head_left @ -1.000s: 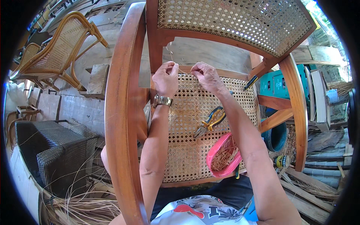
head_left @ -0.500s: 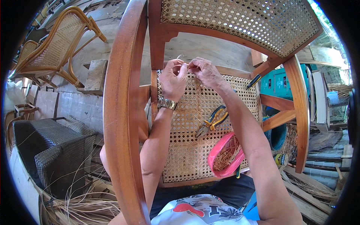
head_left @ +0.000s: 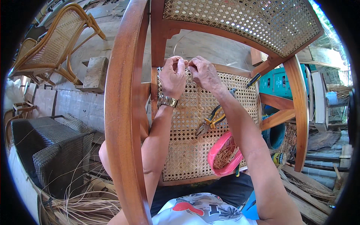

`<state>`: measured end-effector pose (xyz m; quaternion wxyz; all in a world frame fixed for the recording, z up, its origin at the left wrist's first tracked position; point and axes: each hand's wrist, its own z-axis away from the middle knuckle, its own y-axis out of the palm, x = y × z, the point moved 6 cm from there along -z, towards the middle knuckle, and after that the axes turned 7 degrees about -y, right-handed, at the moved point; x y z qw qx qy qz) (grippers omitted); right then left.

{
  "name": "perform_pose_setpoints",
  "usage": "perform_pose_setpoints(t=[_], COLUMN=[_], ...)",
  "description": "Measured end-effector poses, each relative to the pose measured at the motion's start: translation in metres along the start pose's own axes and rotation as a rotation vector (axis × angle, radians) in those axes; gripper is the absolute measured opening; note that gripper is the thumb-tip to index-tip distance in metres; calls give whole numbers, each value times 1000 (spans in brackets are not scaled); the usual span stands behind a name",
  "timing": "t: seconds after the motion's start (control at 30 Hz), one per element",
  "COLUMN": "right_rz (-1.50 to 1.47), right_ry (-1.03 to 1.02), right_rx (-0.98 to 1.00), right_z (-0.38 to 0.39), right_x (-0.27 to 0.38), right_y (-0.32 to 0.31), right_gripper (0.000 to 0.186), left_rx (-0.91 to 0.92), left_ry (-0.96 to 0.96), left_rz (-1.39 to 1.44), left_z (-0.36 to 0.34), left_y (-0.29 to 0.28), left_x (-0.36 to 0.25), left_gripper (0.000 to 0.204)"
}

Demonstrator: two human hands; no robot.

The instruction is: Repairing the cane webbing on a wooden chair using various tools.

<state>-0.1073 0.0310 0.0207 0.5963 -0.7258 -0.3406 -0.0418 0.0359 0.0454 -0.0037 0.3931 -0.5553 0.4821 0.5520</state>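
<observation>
Over the far left part of a wooden chair's woven cane seat [head_left: 187,153], my two hands are held close together. My left hand [head_left: 173,79], with a metal watch at the wrist, pinches a thin pale cane strand [head_left: 174,48] that curves up past the fingertips. Beside it, my right hand [head_left: 204,75] has its fingers closed; what lies between them is too small to make out. Pliers with yellow and dark handles [head_left: 210,122] rest on the seat under my right forearm. Nearer me sits a pink container [head_left: 212,152] holding short cane scraps.
The chair's wooden arm [head_left: 125,93] rises left of my left forearm, and its cane backrest [head_left: 240,24] stands beyond my hands. A dark-handled tool [head_left: 254,80] lies at the seat's right edge. Green crates [head_left: 273,82] stand to the right; loose cane bundles [head_left: 86,208] lie lower left.
My right fingertips have moved slightly apart from my left ones. More of the strand now arches above my left hand. Pliers and pink container stay in place.
</observation>
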Motion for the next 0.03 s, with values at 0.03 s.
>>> perform_pose_setpoints(t=[0.03], right_rz=[21], right_ry=[14], right_rx=[2], right_z=[0], right_x=[0], right_y=[0], right_gripper=[15], left_rx=[7], left_ry=[-16], left_rz=[-1], left_z=[0], left_y=[0], left_x=[1], left_gripper=[14])
